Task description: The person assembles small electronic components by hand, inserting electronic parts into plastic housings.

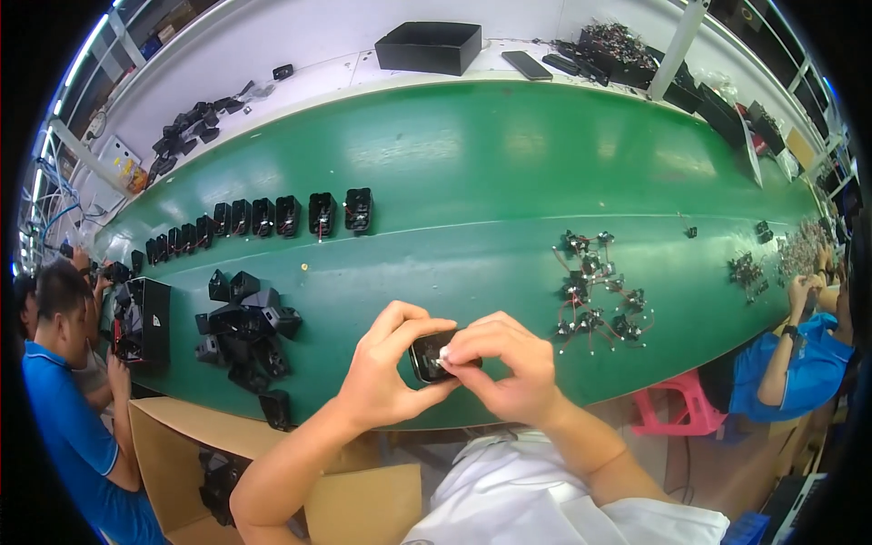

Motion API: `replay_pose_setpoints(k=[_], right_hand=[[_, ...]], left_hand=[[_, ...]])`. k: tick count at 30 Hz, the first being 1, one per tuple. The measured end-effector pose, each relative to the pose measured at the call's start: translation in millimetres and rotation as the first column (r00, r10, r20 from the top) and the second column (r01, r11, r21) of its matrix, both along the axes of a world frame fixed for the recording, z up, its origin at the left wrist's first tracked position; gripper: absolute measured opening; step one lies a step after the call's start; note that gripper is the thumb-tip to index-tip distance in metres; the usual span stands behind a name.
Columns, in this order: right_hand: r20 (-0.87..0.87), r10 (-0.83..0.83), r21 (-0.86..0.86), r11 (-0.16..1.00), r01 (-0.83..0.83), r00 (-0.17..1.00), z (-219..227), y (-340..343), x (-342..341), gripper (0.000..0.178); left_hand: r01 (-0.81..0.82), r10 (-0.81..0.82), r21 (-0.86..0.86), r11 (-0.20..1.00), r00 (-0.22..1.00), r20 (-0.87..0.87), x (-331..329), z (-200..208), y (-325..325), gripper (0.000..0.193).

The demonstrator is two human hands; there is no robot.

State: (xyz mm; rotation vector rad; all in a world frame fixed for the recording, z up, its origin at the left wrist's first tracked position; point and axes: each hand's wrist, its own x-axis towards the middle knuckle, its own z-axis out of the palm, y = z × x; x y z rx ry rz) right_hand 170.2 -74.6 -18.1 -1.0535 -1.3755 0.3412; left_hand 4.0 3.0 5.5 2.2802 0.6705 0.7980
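Note:
Near the front edge of the green table, my left hand [380, 365] is closed around a small black plastic housing [421, 361], its dark interior facing up. My right hand [510, 365] pinches a small white piece [443, 355], perhaps a wire connector, over the housing's opening. The fingers hide part of both. To the left lies a heap of loose black housings [241, 320]. Beyond it stands a row of similar housings [263, 218], some with red wires showing. On the right, small black parts with red and white wires [590, 283] lie in a loose cluster.
An open cardboard box [213, 413] with black parts inside stands at lower left. A black bin [429, 47] and a dark flat device [527, 64] rest on the back ledge. Co-workers sit at both ends; a pink stool [674, 401] stands at right.

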Motion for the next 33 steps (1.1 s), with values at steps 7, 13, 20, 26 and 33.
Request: replay_pose_setpoints(k=[7, 13, 20, 26, 33], right_hand=[[0.241, 0.297, 0.126, 0.935, -0.333, 0.924, 4.7, 9.2, 24.0, 0.024], [0.279, 0.387, 0.106, 0.897, -0.429, 0.879, 5.0, 8.8, 25.0, 0.024], [0.253, 0.411, 0.014, 0.904, -0.428, 0.876, 3.0, 2.0, 14.2, 0.025], [0.326, 0.286, -0.02, 0.955, -0.296, 0.901, -3.2, -3.6, 11.6, 0.028], [0.212, 0.454, -0.228, 0.884, -0.408, 0.865, 10.0, -0.7, 14.6, 0.045]], left_hand=[[0.383, -0.463, -0.761, 0.524, 0.878, 0.123, -13.0, -0.5, 14.9, 0.051], [0.424, -0.534, -0.873, 0.242, 0.809, 0.245, -19.2, -8.5, 17.2, 0.051], [0.419, -0.633, -0.89, 0.178, 0.741, 0.223, -23.0, -13.3, 23.7, 0.071], [0.426, -0.535, -0.898, 0.111, 0.787, 0.307, -26.6, -16.5, 19.3, 0.067], [0.456, -0.717, -0.841, 0.293, 0.687, 0.123, -19.6, -10.4, 15.9, 0.067]])
